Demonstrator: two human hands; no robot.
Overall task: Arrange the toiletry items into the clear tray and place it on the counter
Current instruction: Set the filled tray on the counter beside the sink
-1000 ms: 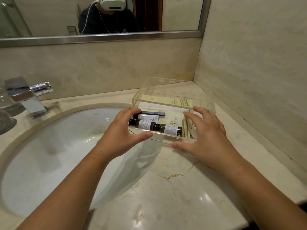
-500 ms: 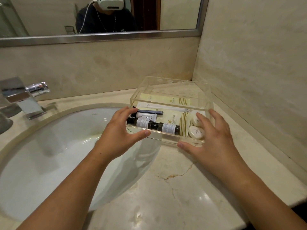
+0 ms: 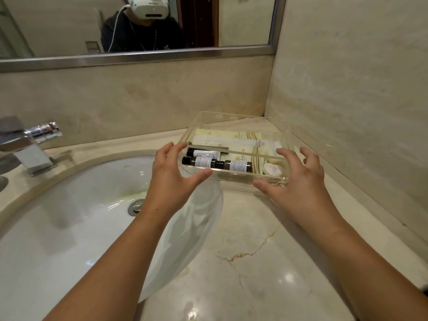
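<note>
The clear tray stands on the marble counter in the back right corner, right of the sink. Inside it lie two dark bottles, a white shaving cream tube, a round white soap and cream paper packets. My left hand holds the tray's front left corner, fingers on the left wall and thumb on the front wall. At the front right corner is my right hand, fingers spread, with its thumb touching the front wall.
A white oval sink with a metal drain fills the left. A chrome faucet stands at the far left. The marble side wall rises close behind and right of the tray, with a mirror above the backsplash.
My right hand has slid from the tray's front to its right corner and spread its fingers, uncovering the round soap. The left hand kept its hold on the left corner.
</note>
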